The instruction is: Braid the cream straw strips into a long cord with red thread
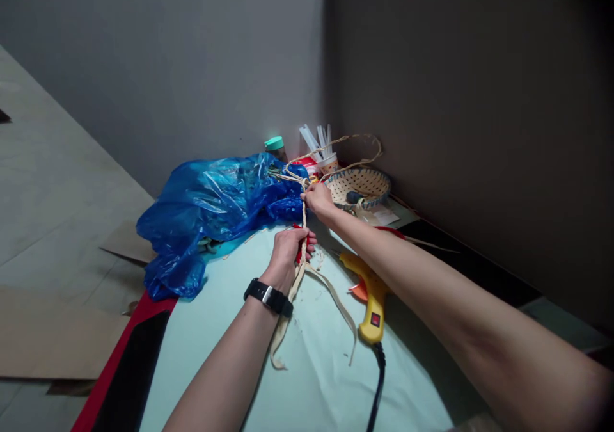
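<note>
A twisted straw cord [304, 217] runs taut between my two hands above a pale green sheet [316, 368]. My left hand [288, 251], with a black watch on its wrist, is closed round the cord's near part, and loose flat straw strips [336, 301] hang from it onto the sheet. My right hand [317, 200] pinches the cord farther away, next to a blue plastic bag [215, 205]. Beyond that hand the cord loops up over a small woven basket [361, 185].
A yellow glue gun [371, 297] with a black cable lies on the sheet under my right forearm. A cup of glue sticks [322, 150] and a green-capped bottle [275, 147] stand by the grey wall. Cardboard [52, 329] lies on the floor to the left.
</note>
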Action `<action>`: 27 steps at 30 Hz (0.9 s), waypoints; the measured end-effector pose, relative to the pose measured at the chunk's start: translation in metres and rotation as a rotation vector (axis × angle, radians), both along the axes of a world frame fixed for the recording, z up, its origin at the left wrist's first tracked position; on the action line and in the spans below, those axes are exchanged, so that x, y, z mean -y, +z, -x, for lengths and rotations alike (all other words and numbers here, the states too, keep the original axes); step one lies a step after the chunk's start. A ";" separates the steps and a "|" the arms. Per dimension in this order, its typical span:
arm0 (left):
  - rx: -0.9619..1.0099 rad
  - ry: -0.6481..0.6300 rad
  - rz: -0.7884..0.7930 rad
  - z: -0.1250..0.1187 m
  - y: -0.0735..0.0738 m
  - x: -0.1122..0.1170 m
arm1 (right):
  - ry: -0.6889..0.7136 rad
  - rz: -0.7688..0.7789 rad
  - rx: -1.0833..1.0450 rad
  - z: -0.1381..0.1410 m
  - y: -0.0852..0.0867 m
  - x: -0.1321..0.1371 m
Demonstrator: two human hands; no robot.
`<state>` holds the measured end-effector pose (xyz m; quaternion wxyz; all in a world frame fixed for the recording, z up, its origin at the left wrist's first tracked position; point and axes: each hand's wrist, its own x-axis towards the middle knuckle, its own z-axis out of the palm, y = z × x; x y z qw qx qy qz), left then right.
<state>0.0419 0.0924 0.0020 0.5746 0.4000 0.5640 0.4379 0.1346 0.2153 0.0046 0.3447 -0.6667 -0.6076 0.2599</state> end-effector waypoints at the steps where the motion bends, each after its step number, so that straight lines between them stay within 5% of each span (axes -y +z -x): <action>1: 0.011 0.004 -0.004 0.000 0.000 0.000 | -0.006 0.000 0.009 0.000 0.001 0.000; 20: 0.112 0.003 -0.027 0.005 -0.003 0.009 | -0.058 -0.004 0.032 -0.002 0.010 -0.003; 27: 0.165 -0.030 -0.029 0.005 -0.002 0.012 | 0.033 -0.065 -0.029 -0.008 0.017 0.003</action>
